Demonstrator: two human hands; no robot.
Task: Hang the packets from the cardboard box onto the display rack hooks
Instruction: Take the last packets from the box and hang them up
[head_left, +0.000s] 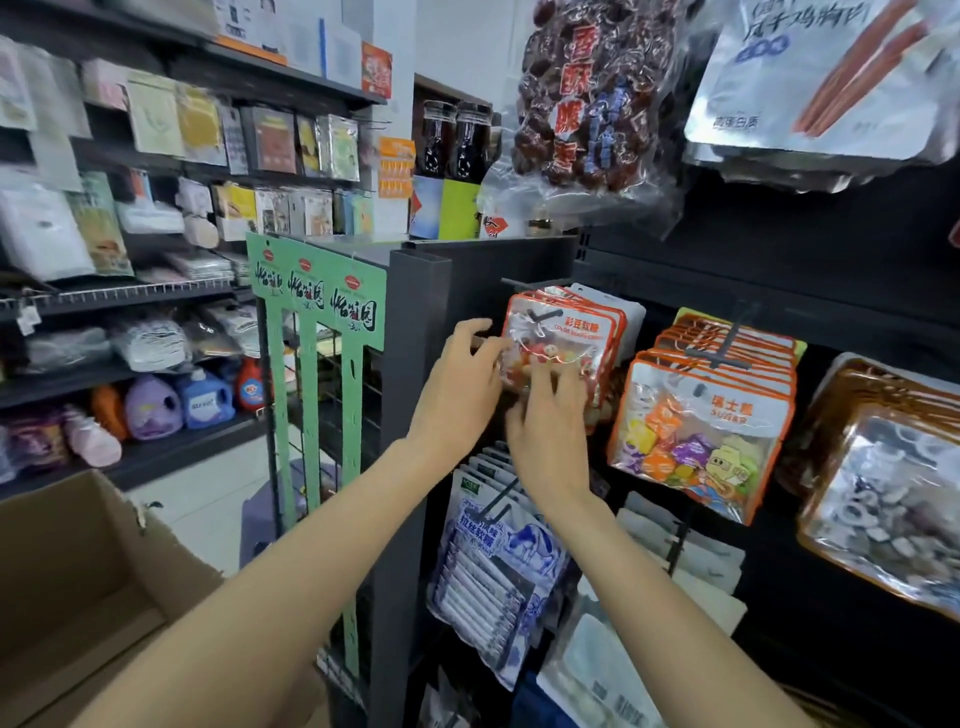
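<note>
Left hand (460, 387) is up at the left edge of the front orange-trimmed candy packet (558, 345), fingers curled onto that edge, looks like a pinch; right hand (545, 441) is at the packet's lower part, fingers spread and pressing up against its clear front, thumb side hidden, so whether it truly grips I cannot tell. That packet is the front one of a stack on a hook (543, 314) of the dark display rack (415, 364), hook tip showing through the packet's hole. Just right hangs a second stack of orange-trimmed sweet packets (701, 431) on its own hook, and further right, clear packs with brown edges (883, 499). Below the hands, blue-and-white packets (493, 566) hang on a lower hook, with pale packets beside them. Above, a big clear bag of dark red fruit (587, 104) and silver pouches (831, 88) hang from the upper row. Left of the rack stands a green card display stand (317, 332). The open cardboard box (78, 597) sits lower left, well apart from the hands, interior looks bare where visible. Background left: shop shelving (156, 156) with packaged goods, detergent bottles (176, 400) on a low shelf, dark bottles (457, 140) on top behind the rack, pale floor, white wall.
</note>
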